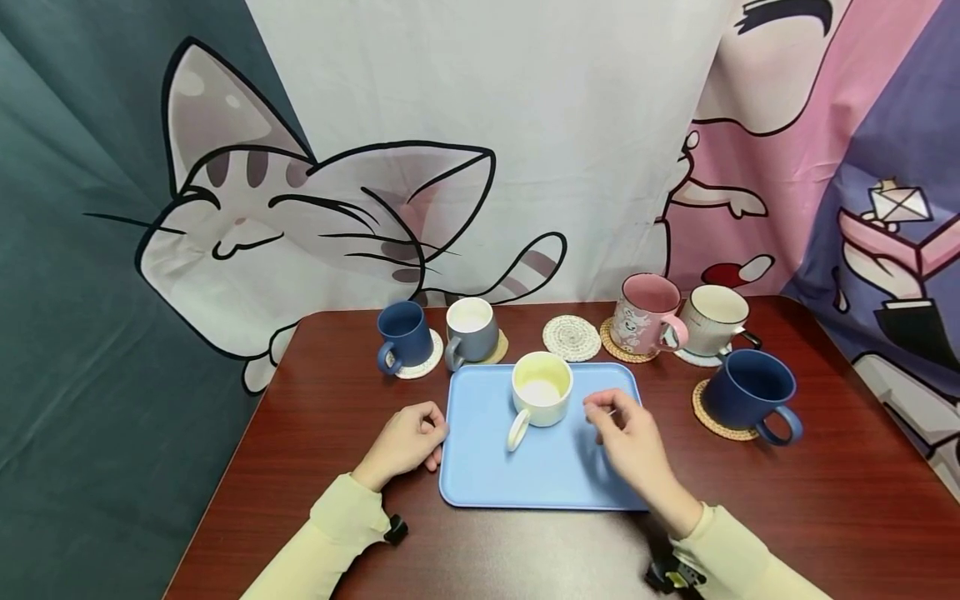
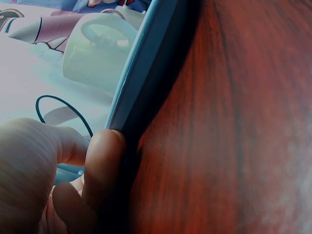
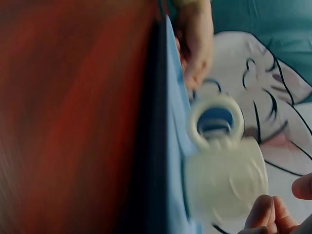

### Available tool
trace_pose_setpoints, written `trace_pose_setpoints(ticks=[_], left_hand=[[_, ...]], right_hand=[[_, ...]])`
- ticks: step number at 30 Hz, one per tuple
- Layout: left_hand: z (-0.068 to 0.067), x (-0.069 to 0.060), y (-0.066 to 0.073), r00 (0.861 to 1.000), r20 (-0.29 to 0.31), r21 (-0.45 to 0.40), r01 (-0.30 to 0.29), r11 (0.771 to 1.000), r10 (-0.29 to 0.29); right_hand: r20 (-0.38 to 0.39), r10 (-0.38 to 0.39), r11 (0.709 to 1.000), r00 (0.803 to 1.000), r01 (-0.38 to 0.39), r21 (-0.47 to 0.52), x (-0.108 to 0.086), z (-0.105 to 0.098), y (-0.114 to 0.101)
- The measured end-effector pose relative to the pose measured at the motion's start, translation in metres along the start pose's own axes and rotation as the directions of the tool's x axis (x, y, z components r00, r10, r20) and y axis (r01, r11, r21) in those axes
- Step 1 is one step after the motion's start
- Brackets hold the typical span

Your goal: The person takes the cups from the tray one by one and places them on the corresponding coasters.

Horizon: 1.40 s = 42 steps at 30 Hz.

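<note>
A pale yellow mug stands upright on the blue tray, its handle pointing to the front left. My left hand is at the tray's left edge; in the left wrist view its bent fingers hold the rim. To the right of the mug, my right hand hovers over the tray with loosely bent fingers. In the right wrist view a gap separates the thumb and fingers, and nothing is between them. They are close to the mug's body but appear apart from it.
Behind the tray stand a blue mug and a grey mug on coasters, then a bare white coaster. Towards the right are a pink mug, a cream mug and a larger blue mug, also on coasters.
</note>
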<state>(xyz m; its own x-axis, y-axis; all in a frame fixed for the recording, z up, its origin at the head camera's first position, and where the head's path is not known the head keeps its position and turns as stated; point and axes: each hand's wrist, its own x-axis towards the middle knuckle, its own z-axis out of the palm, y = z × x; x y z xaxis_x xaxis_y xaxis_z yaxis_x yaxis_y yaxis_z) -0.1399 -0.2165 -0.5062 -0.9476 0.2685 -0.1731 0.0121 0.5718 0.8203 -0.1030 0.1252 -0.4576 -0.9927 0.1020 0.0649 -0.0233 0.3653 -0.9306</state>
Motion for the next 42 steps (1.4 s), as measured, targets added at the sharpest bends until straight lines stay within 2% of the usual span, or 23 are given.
trace_pose_setpoints(ticks=[4,10,17,22,26,28,32,42], left_hand=[[0.0,0.0,0.001,1.0,0.0,0.003,0.002,1.0,-0.002],[0.0,0.0,0.0,1.0,0.001,0.006,0.008,1.0,-0.008],[0.0,0.001,-0.001,1.0,0.002,0.005,0.013,1.0,-0.013],[0.0,0.001,-0.001,1.0,0.004,0.002,0.008,1.0,-0.008],[0.0,0.001,0.0,1.0,0.004,-0.001,0.006,1.0,-0.006],[0.0,0.001,0.0,1.0,0.003,-0.002,0.008,1.0,-0.008],[0.0,0.0,0.0,1.0,0.006,-0.001,0.011,1.0,-0.011],[-0.001,0.0,0.002,1.0,0.009,-0.005,0.012,1.0,-0.012]], right_hand=[[0.107,0.106,0.988,0.989,-0.117,0.104,-0.011,0.018,-0.003],[0.235,0.22,0.938,0.947,-0.271,0.214,-0.023,0.039,-0.008],[0.399,0.255,0.859,0.881,-0.396,0.325,-0.03,0.061,-0.015],[0.457,0.285,0.794,0.842,-0.475,0.379,-0.028,0.074,-0.015],[0.484,0.286,0.783,0.827,-0.493,0.38,-0.024,0.081,-0.015],[0.482,0.291,0.786,0.827,-0.494,0.372,-0.023,0.083,-0.015],[0.443,0.312,0.801,0.84,-0.484,0.353,-0.022,0.084,-0.016],[0.31,0.332,0.865,0.891,-0.418,0.277,-0.027,0.078,-0.016]])
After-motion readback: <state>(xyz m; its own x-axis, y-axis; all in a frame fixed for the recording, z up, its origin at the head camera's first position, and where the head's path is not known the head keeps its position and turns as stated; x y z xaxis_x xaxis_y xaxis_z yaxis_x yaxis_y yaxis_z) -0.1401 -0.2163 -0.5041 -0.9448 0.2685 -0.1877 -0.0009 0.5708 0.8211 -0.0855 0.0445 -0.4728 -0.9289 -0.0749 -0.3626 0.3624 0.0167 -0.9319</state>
